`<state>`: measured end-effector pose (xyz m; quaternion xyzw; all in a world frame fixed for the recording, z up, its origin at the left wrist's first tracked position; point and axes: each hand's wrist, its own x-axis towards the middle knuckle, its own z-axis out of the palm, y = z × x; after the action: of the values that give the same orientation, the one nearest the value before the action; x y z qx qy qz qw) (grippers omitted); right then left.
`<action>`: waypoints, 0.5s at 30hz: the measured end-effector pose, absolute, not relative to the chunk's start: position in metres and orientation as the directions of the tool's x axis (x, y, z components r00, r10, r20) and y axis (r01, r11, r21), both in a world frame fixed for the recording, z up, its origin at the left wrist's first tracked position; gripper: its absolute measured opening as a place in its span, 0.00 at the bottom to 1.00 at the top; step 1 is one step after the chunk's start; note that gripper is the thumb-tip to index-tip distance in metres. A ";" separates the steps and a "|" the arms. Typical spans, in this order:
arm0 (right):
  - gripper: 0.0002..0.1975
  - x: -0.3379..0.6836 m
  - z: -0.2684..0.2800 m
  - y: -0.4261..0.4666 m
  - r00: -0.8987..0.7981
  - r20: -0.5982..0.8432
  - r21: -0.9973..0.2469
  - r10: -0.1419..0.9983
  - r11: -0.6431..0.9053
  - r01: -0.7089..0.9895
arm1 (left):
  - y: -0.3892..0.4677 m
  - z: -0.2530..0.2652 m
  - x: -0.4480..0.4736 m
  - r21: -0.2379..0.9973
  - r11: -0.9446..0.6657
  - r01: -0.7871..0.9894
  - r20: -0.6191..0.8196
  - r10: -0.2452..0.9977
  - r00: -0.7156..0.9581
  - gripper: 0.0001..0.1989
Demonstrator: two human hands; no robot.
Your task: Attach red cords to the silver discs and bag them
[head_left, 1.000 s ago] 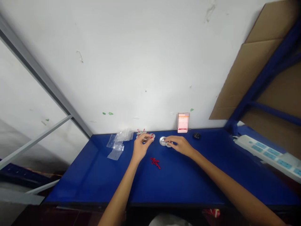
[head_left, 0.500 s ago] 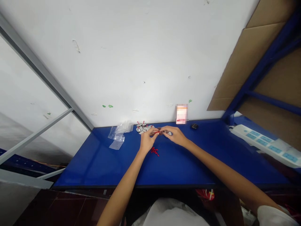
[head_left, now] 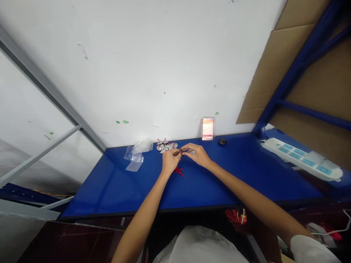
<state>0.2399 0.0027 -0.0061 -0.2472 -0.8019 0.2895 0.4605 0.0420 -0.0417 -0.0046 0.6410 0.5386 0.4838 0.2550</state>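
My left hand (head_left: 170,160) and my right hand (head_left: 197,155) meet over the blue table, their fingertips pinched together. Between them is a small dark, roundish piece (head_left: 181,151), partly covered by the fingers; its kind is too small to tell. A round silver disc (head_left: 192,152) shows by my right hand's fingers. Just behind my left hand lies a cluster of flat silver discs (head_left: 164,147), several with red cord loops. A little heap of red cords (head_left: 179,171) rests in front of the hands.
Clear plastic bags (head_left: 135,157) lie left of the discs on the blue table (head_left: 115,193). A blurred-out upright card or box (head_left: 207,128) leans at the white wall. Right of it sits a small black object (head_left: 222,142). A white power strip (head_left: 301,157) is at the right.
The view has shifted slightly. My hands have turned the small piece between the fingertips; the red cord seen at my left fingers before is now mostly hidden.
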 end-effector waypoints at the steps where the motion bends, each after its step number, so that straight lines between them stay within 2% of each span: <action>1: 0.11 0.241 -0.005 0.002 -0.442 0.607 -0.689 0.661 0.715 0.122 | -0.042 -0.005 0.041 0.858 -0.307 0.412 0.348 0.937 -0.026 0.07; 6: 0.09 0.245 0.001 -0.004 -0.396 0.645 -0.668 0.654 0.734 0.123 | -0.037 -0.006 0.035 0.940 -0.315 0.127 0.309 0.949 0.069 0.13; 15: 0.09 0.238 -0.001 -0.013 -0.366 0.677 -0.650 0.638 0.752 0.108 | -0.037 -0.009 0.038 0.969 -0.220 0.109 0.224 0.974 -0.021 0.15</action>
<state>0.2378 -0.0131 -0.0013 -0.2378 -0.7844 0.2599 0.5104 0.0379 -0.0368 -0.0094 0.5702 0.4751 0.5339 0.4052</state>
